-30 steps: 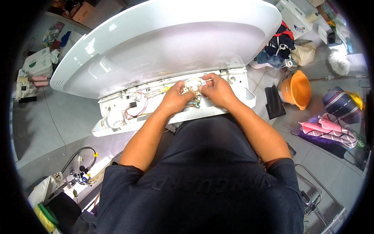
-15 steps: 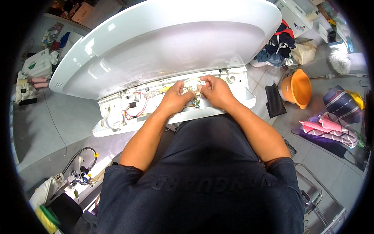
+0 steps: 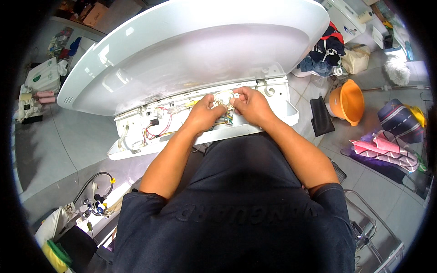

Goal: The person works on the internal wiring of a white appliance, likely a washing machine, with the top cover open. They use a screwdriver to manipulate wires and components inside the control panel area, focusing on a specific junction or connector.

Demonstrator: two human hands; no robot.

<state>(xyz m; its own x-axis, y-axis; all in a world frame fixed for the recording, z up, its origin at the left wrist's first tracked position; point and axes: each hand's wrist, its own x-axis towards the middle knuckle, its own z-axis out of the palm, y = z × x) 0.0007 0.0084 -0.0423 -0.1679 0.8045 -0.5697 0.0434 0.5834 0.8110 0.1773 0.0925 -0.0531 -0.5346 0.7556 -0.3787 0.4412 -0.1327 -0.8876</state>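
Note:
A round, pale plastic part [image 3: 224, 97] with small side tabs is held between both hands, above an opened white control panel [image 3: 157, 146]. My left hand [image 3: 204, 114] grips its left side, fingers curled round and thumb beneath. My right hand [image 3: 253, 107] pinches its right side with thumb and forefinger. Coloured wires [image 3: 227, 119] run just below the part into the panel. Farther left, red wires and a small black block [image 3: 154, 122] lie inside the housing. Behind the panel stands the large white curved lid [image 3: 191, 50], tilted up. My fingers partly hide the part.
On the right stand an orange bucket [image 3: 351, 103], a black flat piece [image 3: 322, 117], a patterned bag [image 3: 400, 120] and pink cloth [image 3: 387, 151]. A metal rack [image 3: 371, 236] is at lower right. Hoses and fittings [image 3: 98, 204] lie at lower left.
Very little differs. The round part and the fingers holding it have shifted or tilted very slightly; my arms and the panel stay where they were.

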